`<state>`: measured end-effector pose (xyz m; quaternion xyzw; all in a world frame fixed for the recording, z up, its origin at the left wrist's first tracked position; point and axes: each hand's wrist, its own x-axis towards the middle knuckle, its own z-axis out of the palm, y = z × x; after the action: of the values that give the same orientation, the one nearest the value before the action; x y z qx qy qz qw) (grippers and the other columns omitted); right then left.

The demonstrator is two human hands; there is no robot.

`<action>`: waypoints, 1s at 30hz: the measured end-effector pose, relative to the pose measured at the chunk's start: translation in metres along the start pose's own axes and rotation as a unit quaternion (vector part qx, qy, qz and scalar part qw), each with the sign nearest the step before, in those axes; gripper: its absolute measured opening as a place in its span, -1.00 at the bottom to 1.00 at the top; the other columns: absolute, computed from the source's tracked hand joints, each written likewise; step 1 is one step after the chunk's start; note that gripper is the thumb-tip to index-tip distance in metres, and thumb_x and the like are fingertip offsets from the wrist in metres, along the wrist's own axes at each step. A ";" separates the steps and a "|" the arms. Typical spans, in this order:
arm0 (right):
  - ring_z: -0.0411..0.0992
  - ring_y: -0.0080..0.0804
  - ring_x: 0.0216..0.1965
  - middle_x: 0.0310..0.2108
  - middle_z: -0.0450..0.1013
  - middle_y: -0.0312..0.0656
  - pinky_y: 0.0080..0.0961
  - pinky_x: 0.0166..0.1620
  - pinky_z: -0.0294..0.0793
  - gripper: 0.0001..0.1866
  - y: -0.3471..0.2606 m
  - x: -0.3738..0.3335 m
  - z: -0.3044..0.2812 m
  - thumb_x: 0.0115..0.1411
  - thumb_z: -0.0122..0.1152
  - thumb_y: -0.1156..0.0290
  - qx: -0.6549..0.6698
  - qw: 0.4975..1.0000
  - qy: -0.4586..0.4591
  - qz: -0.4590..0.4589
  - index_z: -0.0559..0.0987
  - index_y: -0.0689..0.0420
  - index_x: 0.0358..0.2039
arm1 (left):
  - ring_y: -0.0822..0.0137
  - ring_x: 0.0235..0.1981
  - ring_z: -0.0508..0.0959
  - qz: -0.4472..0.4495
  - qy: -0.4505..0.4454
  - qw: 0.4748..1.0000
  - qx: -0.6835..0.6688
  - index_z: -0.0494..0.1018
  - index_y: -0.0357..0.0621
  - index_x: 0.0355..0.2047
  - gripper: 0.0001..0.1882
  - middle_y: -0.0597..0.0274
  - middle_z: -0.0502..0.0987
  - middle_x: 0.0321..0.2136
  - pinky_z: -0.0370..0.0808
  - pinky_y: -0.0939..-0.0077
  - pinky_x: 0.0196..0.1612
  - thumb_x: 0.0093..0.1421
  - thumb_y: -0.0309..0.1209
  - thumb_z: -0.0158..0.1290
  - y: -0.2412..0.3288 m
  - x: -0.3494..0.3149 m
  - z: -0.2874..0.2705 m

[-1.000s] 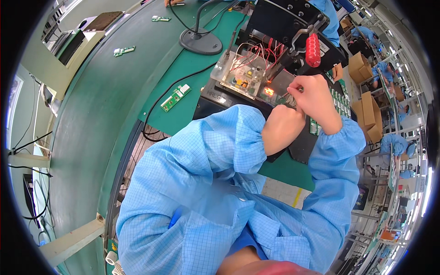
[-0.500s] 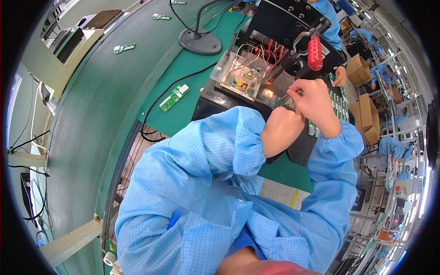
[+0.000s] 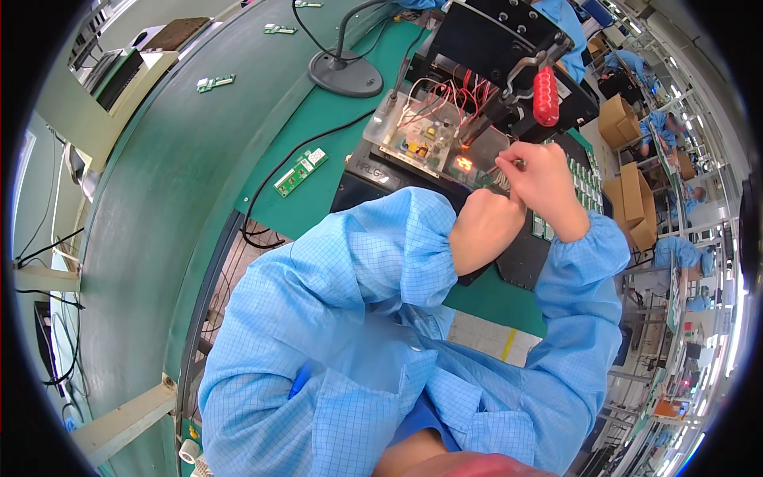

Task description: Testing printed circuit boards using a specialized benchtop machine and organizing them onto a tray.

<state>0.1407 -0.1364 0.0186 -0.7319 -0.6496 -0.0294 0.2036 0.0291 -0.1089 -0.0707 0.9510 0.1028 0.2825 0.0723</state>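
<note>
Over the front right of a test fixture (image 3: 381,176), my two hands meet. My right hand (image 3: 547,187) is closed in a pinch, thumb against finger; a thin, small thing seems to be at its fingertips, too small to name. Just below and left of it, my left hand (image 3: 486,232) is bent into a curl with its back toward me, touching the right. What it holds, if anything, is hidden. Beside my hands glows a small orange digit display (image 3: 463,164). A clear cover with a circuit board (image 3: 421,143) and red and white wires lies left of the display.
A red-handled toggle clamp (image 3: 545,97) stands above my hands, before a black upright plate (image 3: 497,40). Rows of small green boards (image 3: 586,187) lie at the right. One green board (image 3: 300,172) lies on the green mat, near a black cable and a round lamp base (image 3: 346,73).
The other person's hand beyond the clamp has gone out of sight. My hands hold nearly the same pose, shifted slightly in the picture.
</note>
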 end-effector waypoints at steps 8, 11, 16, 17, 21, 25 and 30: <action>0.54 -0.07 -0.52 -0.56 0.53 0.01 -0.31 -0.43 0.51 -0.89 0.000 -0.003 0.004 0.07 0.29 0.45 0.013 1.000 0.017 0.009 0.64 0.24 -0.47 | 0.42 -0.66 0.57 -0.008 0.017 0.999 0.038 0.49 -0.22 -0.39 -0.83 0.37 0.48 -0.75 0.35 0.53 -0.62 -0.04 -0.46 0.10 -0.001 -0.002 -0.006; 0.54 -0.07 -0.52 -0.56 0.53 0.00 -0.31 -0.43 0.51 -0.89 0.006 -0.002 0.013 0.06 0.30 0.44 0.019 0.999 0.032 -0.020 0.64 0.23 -0.47 | 0.42 -0.66 0.57 0.001 0.014 0.999 0.036 0.50 -0.21 -0.42 -0.85 0.37 0.49 -0.75 0.35 0.53 -0.62 -0.05 -0.45 0.11 -0.005 -0.001 -0.003; 0.54 -0.10 -0.53 -0.57 0.54 -0.03 -0.36 -0.45 0.50 -0.88 0.007 -0.003 0.008 0.03 0.34 0.44 -0.032 0.999 0.012 -0.020 0.65 0.21 -0.43 | 0.39 -0.65 0.58 0.003 0.020 1.000 0.016 0.50 -0.21 -0.43 -0.85 0.33 0.50 -0.74 0.38 0.50 -0.61 -0.05 -0.44 0.11 -0.004 -0.001 -0.004; 0.54 -0.14 -0.55 -0.58 0.54 -0.06 -0.39 -0.47 0.49 -0.83 0.005 0.000 0.007 0.01 0.37 0.42 -0.051 0.998 0.008 -0.024 0.67 0.18 -0.36 | 0.36 -0.65 0.59 -0.007 0.025 1.000 0.010 0.50 -0.24 -0.42 -0.83 0.31 0.50 -0.74 0.41 0.46 -0.60 -0.04 -0.43 0.12 -0.006 -0.001 -0.006; 0.41 -0.52 -0.68 -0.39 0.61 -0.19 -0.57 -0.56 0.35 -0.51 -0.020 -0.006 -0.007 -0.10 0.55 0.32 -0.035 0.964 0.260 -0.052 0.61 0.15 -0.13 | 0.24 -0.66 0.58 -0.051 0.021 0.994 -0.089 0.49 -0.29 -0.43 -0.80 0.22 0.49 -0.73 0.46 0.35 -0.56 0.01 -0.38 0.12 -0.013 -0.011 -0.029; 0.43 -0.53 -0.62 -0.47 0.57 -0.26 -0.54 -0.53 0.39 -0.49 -0.026 0.035 -0.026 -0.05 0.53 0.31 -0.125 0.902 0.319 -0.263 0.59 0.10 -0.06 | 0.12 -0.66 0.55 0.079 0.057 0.982 -0.163 0.46 -0.23 -0.48 -0.79 0.13 0.47 -0.72 0.48 0.25 -0.56 0.12 -0.31 0.08 -0.018 -0.021 -0.038; 0.36 -0.63 -0.60 -0.66 0.44 -0.24 -0.56 -0.49 0.31 -0.68 -0.040 0.082 -0.080 0.24 0.25 0.14 0.013 0.925 0.359 -0.120 0.60 0.19 -0.36 | 0.11 -0.63 0.54 0.137 0.069 0.970 -0.190 0.42 -0.17 -0.55 -0.78 0.14 0.47 -0.69 0.46 0.22 -0.55 0.17 -0.31 0.05 -0.043 -0.023 -0.044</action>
<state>0.1321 -0.0834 0.1276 -0.5863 -0.6160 -0.3062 0.4278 -0.0202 -0.0693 -0.0544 0.9028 -0.0794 0.3694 0.2053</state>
